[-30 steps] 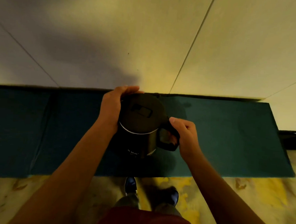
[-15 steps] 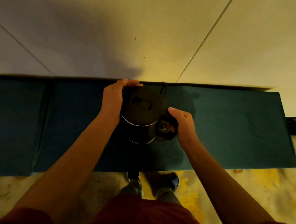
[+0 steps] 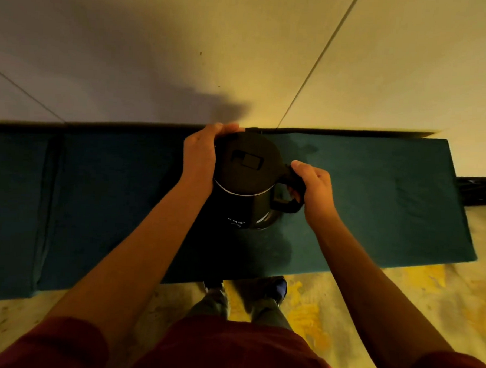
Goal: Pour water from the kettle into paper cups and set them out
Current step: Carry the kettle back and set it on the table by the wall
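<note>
Fingers of the right hand [image 3: 317, 187] curl round the kettle [image 3: 247, 184] handle; the left hand [image 3: 199, 156] cups its side.

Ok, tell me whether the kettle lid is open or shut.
Shut: the lid lies flat on the kettle, which stands upright; left hand steadies it, right hand grips the handle.

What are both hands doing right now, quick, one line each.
Left hand: wrapped round the side of the black kettle, by its lid.
Right hand: gripping the kettle's handle.
</note>
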Motion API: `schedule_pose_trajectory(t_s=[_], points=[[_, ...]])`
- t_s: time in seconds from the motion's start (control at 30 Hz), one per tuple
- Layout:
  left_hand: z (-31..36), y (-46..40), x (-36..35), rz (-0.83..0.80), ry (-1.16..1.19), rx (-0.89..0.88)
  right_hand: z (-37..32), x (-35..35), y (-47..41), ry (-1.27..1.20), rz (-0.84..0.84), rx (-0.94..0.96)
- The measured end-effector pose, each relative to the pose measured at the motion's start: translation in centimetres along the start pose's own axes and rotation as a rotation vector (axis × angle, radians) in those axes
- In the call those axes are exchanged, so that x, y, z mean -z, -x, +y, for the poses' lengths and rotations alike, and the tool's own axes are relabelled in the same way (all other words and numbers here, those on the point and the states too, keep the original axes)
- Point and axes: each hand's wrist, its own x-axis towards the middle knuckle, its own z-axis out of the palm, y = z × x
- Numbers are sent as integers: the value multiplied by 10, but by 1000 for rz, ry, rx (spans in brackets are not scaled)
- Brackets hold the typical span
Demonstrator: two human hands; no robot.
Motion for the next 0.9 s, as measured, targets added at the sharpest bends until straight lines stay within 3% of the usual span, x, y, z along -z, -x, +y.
schedule_pose_trajectory(t_s=[0.27, 0.43, 0.9], points=[[-22, 0, -24, 0, -102, 16, 11, 23, -7, 25, 43, -39], [-26, -1, -34, 1, -216, -114, 14, 35, -20, 56, 24, -1], [-50, 35, -65, 37, -437, -257, 25, 69, -30, 24, 29, -125]])
